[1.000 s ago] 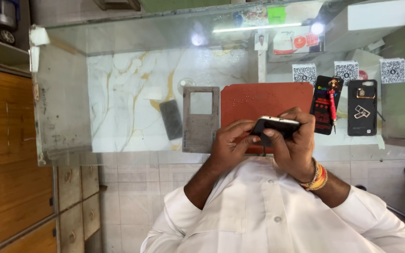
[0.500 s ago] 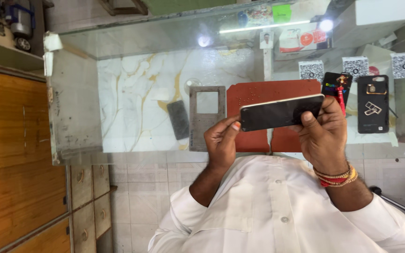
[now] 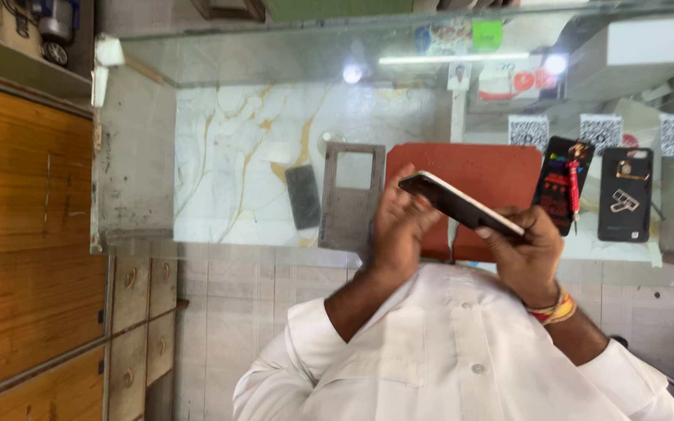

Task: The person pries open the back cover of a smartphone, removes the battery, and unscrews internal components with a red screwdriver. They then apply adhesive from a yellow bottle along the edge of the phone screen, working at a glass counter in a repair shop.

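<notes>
Both hands are wrapped around the phone, left hand cupping its near end, right hand gripping the far end, tilted above the red mat, so looks mid-inspection; next probably needs a steady flip.

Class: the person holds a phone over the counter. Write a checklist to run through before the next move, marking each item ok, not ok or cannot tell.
1. Both hands on the phone: ok. The left hand is at its raised end and the right hand at its lower end.
2. Phone level: not ok. It slopes down toward the right hand.
3. Red mat under the phone: ok.
4. Firm left grip: cannot tell, that hand is blurred.
5. Screen state: cannot tell, mostly the edge shows.
6. Grey case apart from the hands: ok. It lies flat beside the mat.
</notes>
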